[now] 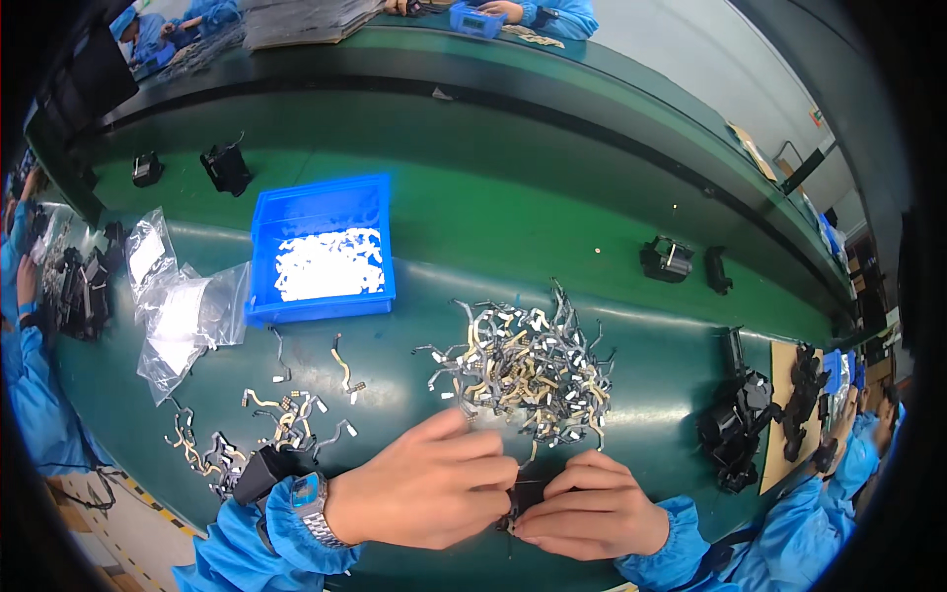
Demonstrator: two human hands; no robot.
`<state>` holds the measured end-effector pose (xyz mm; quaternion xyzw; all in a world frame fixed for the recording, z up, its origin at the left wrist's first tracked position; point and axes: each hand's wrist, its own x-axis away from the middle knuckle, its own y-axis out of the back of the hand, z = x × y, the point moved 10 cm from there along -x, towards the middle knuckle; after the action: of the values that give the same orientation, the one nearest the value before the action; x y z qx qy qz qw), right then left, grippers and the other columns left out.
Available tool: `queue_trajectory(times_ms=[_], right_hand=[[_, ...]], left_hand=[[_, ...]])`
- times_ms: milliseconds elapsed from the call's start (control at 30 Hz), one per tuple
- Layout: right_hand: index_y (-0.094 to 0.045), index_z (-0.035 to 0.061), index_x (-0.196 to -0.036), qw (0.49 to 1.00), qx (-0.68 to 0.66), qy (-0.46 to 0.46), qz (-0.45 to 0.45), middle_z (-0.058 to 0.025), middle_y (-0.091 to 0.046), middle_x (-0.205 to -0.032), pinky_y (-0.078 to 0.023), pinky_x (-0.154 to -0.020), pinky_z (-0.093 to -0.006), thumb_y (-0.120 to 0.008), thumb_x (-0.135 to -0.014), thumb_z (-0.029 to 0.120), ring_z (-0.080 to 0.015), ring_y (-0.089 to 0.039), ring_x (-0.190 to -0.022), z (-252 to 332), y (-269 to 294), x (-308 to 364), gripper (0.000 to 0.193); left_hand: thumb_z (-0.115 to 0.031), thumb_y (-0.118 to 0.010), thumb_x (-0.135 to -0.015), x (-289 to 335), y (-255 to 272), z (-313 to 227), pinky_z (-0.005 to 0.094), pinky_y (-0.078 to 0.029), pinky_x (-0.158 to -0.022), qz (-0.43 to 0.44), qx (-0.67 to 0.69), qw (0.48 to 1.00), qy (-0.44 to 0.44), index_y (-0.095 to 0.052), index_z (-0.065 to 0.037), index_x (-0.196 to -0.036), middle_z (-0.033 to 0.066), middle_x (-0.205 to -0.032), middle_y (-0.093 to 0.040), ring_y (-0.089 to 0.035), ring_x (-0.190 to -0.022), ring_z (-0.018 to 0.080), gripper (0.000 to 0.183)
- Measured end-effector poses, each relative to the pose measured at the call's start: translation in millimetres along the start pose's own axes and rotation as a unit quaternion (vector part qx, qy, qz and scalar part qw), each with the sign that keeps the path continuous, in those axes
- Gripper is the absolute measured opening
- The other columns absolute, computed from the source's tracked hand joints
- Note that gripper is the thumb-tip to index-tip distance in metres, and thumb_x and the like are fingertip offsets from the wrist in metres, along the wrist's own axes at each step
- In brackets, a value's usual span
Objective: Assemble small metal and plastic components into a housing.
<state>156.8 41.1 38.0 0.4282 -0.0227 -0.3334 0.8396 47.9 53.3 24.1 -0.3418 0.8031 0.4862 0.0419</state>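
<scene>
Both hands meet low in the view, the left hand [424, 488] and right hand [590, 508] pinching a small dark part [511, 515] from either side, fingers narrow, fingertips nearly touching. The part sits right between them, so neither hand is clearly nearer; its long axis seems to point away from the person, but fingers cover most of it, so cannot tell for sure. Left knuckles block the view from above. A black block [264, 472] lies just beside the left wrist, close to the wristwatch [310, 505]. Straight beyond the hands, slightly right of the left one, is a big tangled pile of short cables [533, 365], yellow and black with white ends, its near edge close to the left fingers. A smaller cable cluster [294, 419] lies left, beyond the left forearm. Right side, well apart from the right hand: black assemblies [735, 429] next to a cardboard sheet [779, 456]. Farther left, clear plastic bags [192, 316] lie beside a blue bin [326, 311] of white pieces [330, 266]. Past that, a green strip [503, 212] carries a black unit [667, 259]; at the far bench, a co-worker's blue sleeve [564, 15].
</scene>
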Motion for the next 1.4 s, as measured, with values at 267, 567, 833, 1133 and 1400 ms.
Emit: queue_trajectory(times_ms=[267,567,833,1133,1400], right_hand=[[-0.077,0.0144,-0.099,0.998,0.022,-0.061,-0.015,-0.0013,-0.068,-0.122,-0.053,-0.079,-0.0339,-0.097,-0.071,0.028,-0.0227,-0.065,-0.095,-10.7,2.8,-1.1,0.038],[-0.069,0.0118,-0.1,0.996,0.02,-0.074,-0.037,-0.0044,-0.072,-0.125,-0.057,-0.084,-0.037,-0.094,-0.073,0.019,-0.0268,-0.066,-0.1,-17.6,-0.2,1.6,0.037],[-0.067,0.0112,-0.096,0.995,0.023,-0.091,-0.033,-0.0028,-0.075,-0.125,-0.057,-0.085,-0.0373,-0.095,-0.072,0.022,-0.0258,-0.067,-0.101,-20.9,1.9,2.1,0.039],[-0.067,0.0129,-0.094,0.993,0.03,-0.108,-0.027,0.0008,-0.077,-0.125,-0.054,-0.086,-0.0367,-0.096,-0.07,0.025,-0.0235,-0.067,-0.104,-23.5,3.7,2.2,0.04],[-0.069,0.014,-0.095,0.99,0.019,-0.136,-0.013,0.0015,-0.077,-0.123,-0.05,-0.093,-0.0385,-0.095,-0.069,0.024,-0.0231,-0.065,-0.109,-24.9,4.9,1.0,0.038]], left_hand=[[-0.02,-0.081,-0.078,-0.7,-1.5,1.3,0.0344,-0.038,-0.075,0.009,-0.016,1.0,0.004,-0.07,-0.018,-0.086,-0.008,-0.094,-0.059,-0.056,-0.088,0.0135,0.014],[-0.019,-0.084,-0.076,-2.5,6.8,4.5,0.0325,-0.04,-0.073,-0.038,-0.083,0.995,0.038,-0.072,-0.018,-0.083,-0.0083,-0.085,-0.06,-0.058,-0.082,0.0128,0.014],[-0.019,-0.082,-0.075,-2.4,-0.5,10.4,0.0328,-0.038,-0.072,-0.029,-0.074,0.995,0.065,-0.071,-0.018,-0.077,-0.0088,-0.082,-0.06,-0.056,-0.078,0.0127,0.011],[-0.019,-0.082,-0.071,-4.3,6.6,11.8,0.0332,-0.037,-0.069,-0.063,-0.094,0.99,0.088,-0.071,-0.02,-0.074,-0.0089,-0.077,-0.059,-0.054,-0.075,0.0134,0.011],[-0.016,-0.079,-0.071,-1.2,17.7,10.9,0.0344,-0.037,-0.069,-0.11,-0.101,0.983,0.103,-0.065,-0.015,-0.075,-0.0034,-0.079,-0.051,-0.054,-0.08,0.0161,0.014]])
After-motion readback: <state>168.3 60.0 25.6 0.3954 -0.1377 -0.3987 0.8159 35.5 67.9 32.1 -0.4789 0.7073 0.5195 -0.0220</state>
